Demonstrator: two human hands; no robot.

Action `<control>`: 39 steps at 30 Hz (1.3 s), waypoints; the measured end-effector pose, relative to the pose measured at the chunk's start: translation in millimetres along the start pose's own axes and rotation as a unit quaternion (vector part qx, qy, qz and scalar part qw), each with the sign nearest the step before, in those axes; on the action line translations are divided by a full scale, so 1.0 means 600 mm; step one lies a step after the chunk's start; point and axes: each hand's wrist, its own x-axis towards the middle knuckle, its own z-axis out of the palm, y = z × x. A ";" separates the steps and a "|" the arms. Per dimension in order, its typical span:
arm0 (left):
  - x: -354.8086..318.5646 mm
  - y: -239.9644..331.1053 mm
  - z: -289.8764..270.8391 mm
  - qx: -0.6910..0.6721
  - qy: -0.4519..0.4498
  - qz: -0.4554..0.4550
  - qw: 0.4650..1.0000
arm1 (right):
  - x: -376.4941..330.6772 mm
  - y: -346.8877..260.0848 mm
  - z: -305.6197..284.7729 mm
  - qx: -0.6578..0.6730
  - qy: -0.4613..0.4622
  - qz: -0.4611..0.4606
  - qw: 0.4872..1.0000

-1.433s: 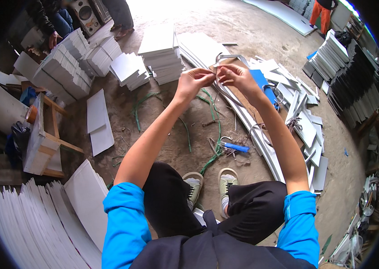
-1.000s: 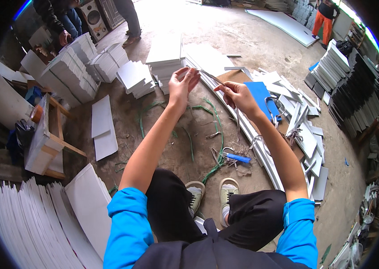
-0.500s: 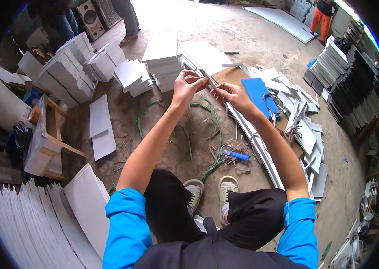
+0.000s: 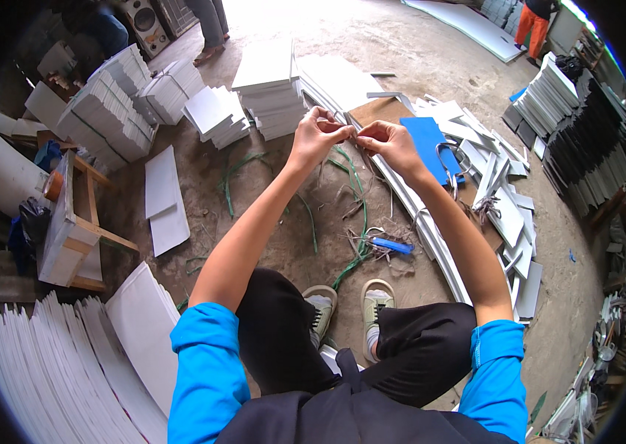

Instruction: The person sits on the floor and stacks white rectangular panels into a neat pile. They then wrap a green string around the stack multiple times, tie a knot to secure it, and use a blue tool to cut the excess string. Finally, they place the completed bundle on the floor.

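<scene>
I squat over a dirt floor with both arms stretched forward. My left hand [image 4: 318,137] and my right hand [image 4: 387,142] meet in front of me, each pinching a thin pale string [image 4: 352,133] that runs between the fingertips. Loose strands of it hang down below my right hand. Beneath the hands lies a long bundle of narrow white strips [image 4: 431,237], running away to the right. Green strapping [image 4: 361,222] curls over the ground under my arms. A small blue-handled tool [image 4: 392,246] lies near my shoes.
Stacks of white panels [image 4: 272,85] stand ahead and at the left [image 4: 106,111]. A blue board [image 4: 431,144] and scattered white offcuts [image 4: 505,214] lie right. White sheets [image 4: 46,362] fan out lower left beside a wooden stool [image 4: 69,222]. Other people's legs [image 4: 209,29] stand far back.
My hands drew apart about a second ago, then came back together. They now sit close, pinching the string between them, slightly lower than at first.
</scene>
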 end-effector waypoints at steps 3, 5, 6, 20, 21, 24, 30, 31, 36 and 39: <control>-0.002 -0.001 0.004 -0.018 -0.010 -0.021 1.000 | 0.001 -0.003 0.001 -0.017 0.011 -0.012 1.000; -0.007 -0.001 0.012 -0.048 -0.029 -0.038 0.998 | 0.003 0.006 0.001 -0.006 0.033 -0.030 0.999; -0.007 0.000 0.015 -0.063 -0.036 -0.037 0.997 | 0.005 0.011 -0.001 -0.001 0.044 -0.039 0.998; -0.015 -0.043 0.003 0.002 -0.072 -0.113 0.991 | -0.010 0.020 -0.006 0.037 -0.078 0.049 0.995; -0.016 -0.048 0.003 0.003 -0.071 -0.121 0.990 | -0.010 0.024 -0.005 0.039 -0.086 0.058 0.994; -0.014 -0.054 0.005 0.006 -0.071 -0.135 0.988 | -0.008 0.025 -0.003 0.014 -0.082 0.059 0.995; -0.010 -0.058 0.007 0.008 -0.089 -0.141 0.986 | -0.006 0.029 -0.003 -0.035 -0.050 0.043 0.997; -0.010 -0.063 0.007 -0.013 -0.089 -0.136 0.987 | -0.004 0.029 -0.002 -0.044 -0.047 0.043 0.997; -0.011 -0.068 0.007 -0.068 -0.069 -0.108 0.989 | -0.003 0.037 -0.006 0.003 -0.034 0.022 0.999; -0.013 -0.056 0.007 -0.091 -0.054 -0.109 0.988 | -0.002 0.038 -0.009 0.036 -0.022 0.022 0.999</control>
